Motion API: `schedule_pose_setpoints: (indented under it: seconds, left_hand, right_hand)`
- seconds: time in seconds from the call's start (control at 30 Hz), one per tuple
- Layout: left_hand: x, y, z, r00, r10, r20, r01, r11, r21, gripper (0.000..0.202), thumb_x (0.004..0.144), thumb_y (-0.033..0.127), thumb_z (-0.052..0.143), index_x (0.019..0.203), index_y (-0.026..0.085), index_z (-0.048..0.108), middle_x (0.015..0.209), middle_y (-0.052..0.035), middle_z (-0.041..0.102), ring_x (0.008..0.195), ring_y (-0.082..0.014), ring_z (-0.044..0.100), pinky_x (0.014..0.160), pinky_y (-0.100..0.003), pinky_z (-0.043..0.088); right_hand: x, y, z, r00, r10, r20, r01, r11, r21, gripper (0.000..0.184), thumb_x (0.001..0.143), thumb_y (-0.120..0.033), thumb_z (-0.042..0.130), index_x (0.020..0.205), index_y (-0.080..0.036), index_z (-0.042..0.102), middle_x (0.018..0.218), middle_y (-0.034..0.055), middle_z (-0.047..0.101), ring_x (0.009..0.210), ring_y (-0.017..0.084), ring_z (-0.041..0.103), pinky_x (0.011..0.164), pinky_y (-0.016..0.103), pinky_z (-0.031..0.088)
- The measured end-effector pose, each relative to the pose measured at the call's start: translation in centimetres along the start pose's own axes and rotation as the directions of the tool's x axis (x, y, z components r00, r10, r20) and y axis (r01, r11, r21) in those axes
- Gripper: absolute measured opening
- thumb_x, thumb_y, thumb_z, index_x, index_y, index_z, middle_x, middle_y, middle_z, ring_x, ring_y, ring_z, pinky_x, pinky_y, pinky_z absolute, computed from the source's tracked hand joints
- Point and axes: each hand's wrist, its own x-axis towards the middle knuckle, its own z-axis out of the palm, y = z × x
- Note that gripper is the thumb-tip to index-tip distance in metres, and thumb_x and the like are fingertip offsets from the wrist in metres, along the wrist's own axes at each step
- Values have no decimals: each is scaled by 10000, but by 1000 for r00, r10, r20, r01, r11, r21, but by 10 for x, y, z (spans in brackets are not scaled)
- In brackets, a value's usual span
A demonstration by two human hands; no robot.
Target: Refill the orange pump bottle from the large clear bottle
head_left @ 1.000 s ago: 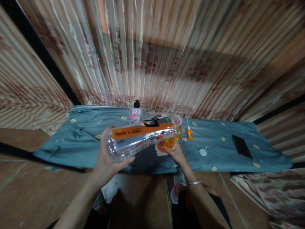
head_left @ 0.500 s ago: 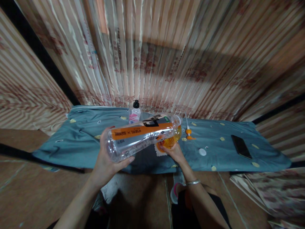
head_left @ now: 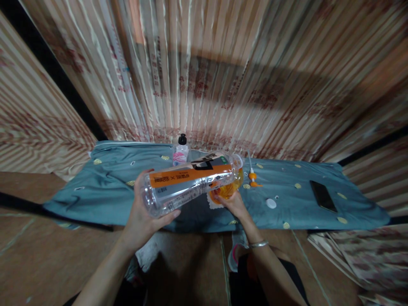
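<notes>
Nothing's budged in half a second. Left hand (head_left: 143, 212) wraps the clear bottle (head_left: 191, 180) near its base, neck aimed at 2 o'clock; yellow bottle (head_left: 230, 189) at its 4 o'clock, clasped by the right hand (head_left: 236, 204). Pouring, I reckon; next move needs both mouths lined up.

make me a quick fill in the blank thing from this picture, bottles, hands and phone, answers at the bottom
1. Of the clear bottle and the amber bottle, the right hand holds the ____ one.
2. The cap of the small bottle standing on the teal cloth is ____.
3. The dark phone lies farther to the person's ____ than the round white piece.

Missing words: amber; black; right
</notes>
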Motion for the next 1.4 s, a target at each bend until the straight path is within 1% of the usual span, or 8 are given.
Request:
schedule_pose_setpoints:
  seconds: [0.1, 0.23, 0.4, 0.57, 0.9, 1.07, 1.17, 1.4]
  left_hand:
    - [0, 0, 0, 1000, -8, 4, 8, 1000, 1, 951, 560, 160, 916, 1343, 283, 389, 1275, -72, 709, 1222, -353, 700, 974, -501, 638]
    - [0, 3, 0, 999, -33, -14, 33, 999, 8, 960, 536, 131, 917, 1333, 277, 402, 1242, -50, 721, 1216, -355, 700, 1007, -514, 620]
    - [2, 5, 3, 998, -62, -23, 61, 998, -21, 991, 499, 119, 919, 1330, 256, 396, 1236, -54, 719, 1202, -359, 701, 975, -508, 634]
    - [2, 7, 6, 994, -78, -79, 74, 996, -56, 969, 461, 167, 925, 1281, 264, 417, 1165, -39, 731, 1164, -369, 714, 986, -542, 620]
    - [2, -1, 2, 1000, -7, 0, 7, 1000, -14, 954, 538, 197, 925, 1327, 266, 393, 1207, -54, 722, 1180, -353, 713, 985, -513, 628]
    - [2, 0, 5, 1000, 22, -17, -23, 999, -33, 915, 555, 226, 920, 1303, 255, 393, 1191, -79, 731, 1151, -347, 729, 956, -499, 646]
    - [2, 0, 5, 999, 32, -23, -33, 999, -17, 897, 558, 225, 914, 1290, 261, 396, 1183, -63, 730, 1155, -334, 731, 981, -500, 633]
    - [2, 1, 4, 999, 49, -14, -49, 999, 10, 890, 567, 248, 914, 1294, 255, 402, 1181, -74, 726, 1140, -344, 735, 967, -515, 634]
  right_hand:
    - [0, -2, 0, 1000, 0, 5, 0, 1000, -1, 597, 607, -561, 884, 1047, -204, 696, 1113, 134, 784, 1083, 350, 732, 1010, 496, 558]
    - [-1, -3, 1, 1000, 13, 5, -13, 1000, 16, 594, 605, -565, 883, 1046, -214, 695, 1096, 114, 794, 1043, 330, 744, 985, 478, 568]
    - [-2, -3, 4, 1000, 4, -24, -4, 1000, 28, 609, 595, -568, 881, 1045, -204, 692, 1084, 115, 800, 1010, 325, 757, 960, 472, 583]
    - [-2, -5, 8, 998, 8, -70, -7, 1000, 13, 641, 569, -558, 895, 1063, -211, 678, 1070, 119, 801, 1017, 337, 762, 942, 472, 599]
    - [-3, 1, 10, 991, 15, -130, -17, 1000, -10, 689, 553, -572, 897, 1089, -199, 677, 1101, 135, 796, 1027, 348, 761, 958, 490, 592]
    - [-1, 2, 6, 998, 34, -57, -32, 999, 32, 620, 555, -559, 902, 1022, -201, 710, 1038, 109, 813, 983, 325, 772, 927, 462, 607]
    - [1, -1, 5, 998, 57, -18, -55, 995, 84, 599, 529, -524, 924, 994, -208, 718, 1035, 99, 817, 976, 311, 776, 925, 440, 611]
    - [2, -11, 2, 994, 84, 69, -94, 983, 156, 566, 522, -500, 936, 962, -222, 716, 1021, 89, 818, 979, 310, 777, 942, 449, 613]
